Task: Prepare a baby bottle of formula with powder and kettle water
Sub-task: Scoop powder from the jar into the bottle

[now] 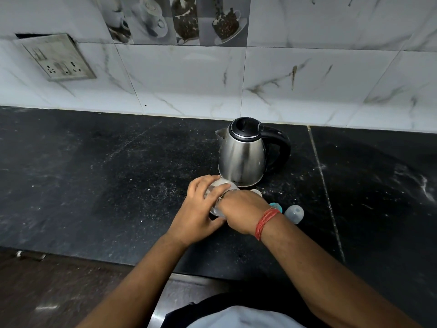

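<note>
The bottle [218, 197] stands on the black worktop [94, 174], toward its front edge and just in front of the kettle [241, 152]. The left hand [201, 209] wraps its fingers round the clear body from the left. The right hand [241, 209] is curled over the bottle's near side and top; what its fingertips pinch, if anything, is hidden.

Judging by its clear plastic look, the bottle should be light and fairly stiff, smooth enough to slip if wet, and easy to tip when empty. The middle of the body, where the left hand has it, seems the sound place to steady it. The kettle is steel and likely heavier with water in it; its black handle faces the right edge of the worktop and is the part to take, since the metal may be hot.

A clear cap [294, 213] and a teal piece [275, 207] lie just right of the hands.

There is small print low on the kettle, too small to read.
</note>
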A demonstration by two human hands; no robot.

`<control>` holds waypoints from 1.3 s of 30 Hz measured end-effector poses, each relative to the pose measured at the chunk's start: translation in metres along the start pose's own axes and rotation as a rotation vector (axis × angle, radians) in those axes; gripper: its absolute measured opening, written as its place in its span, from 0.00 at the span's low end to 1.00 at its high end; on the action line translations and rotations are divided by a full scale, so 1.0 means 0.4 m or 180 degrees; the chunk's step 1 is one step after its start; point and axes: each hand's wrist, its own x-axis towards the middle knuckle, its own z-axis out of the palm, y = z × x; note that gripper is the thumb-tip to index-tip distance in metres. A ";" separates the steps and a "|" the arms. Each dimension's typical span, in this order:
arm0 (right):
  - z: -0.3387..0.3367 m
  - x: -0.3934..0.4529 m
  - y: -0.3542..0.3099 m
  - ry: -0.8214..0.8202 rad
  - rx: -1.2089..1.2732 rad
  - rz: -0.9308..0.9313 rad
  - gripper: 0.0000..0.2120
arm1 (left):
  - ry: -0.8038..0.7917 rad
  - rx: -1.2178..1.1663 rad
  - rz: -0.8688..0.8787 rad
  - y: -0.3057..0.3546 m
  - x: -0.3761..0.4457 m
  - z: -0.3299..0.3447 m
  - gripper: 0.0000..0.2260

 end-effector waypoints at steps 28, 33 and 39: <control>0.013 -0.025 0.047 0.2016 0.1862 0.0638 0.06 | 0.0132 -0.0674 -0.0713 -0.025 0.005 -0.002 0.38; 0.013 -0.026 0.050 0.2136 0.1826 0.0498 0.06 | 0.0128 -0.0647 -0.0748 -0.032 0.007 -0.003 0.38; -0.003 -0.022 0.060 0.1835 0.2361 0.0550 0.05 | 0.0128 -0.0665 -0.0746 -0.033 0.004 -0.005 0.38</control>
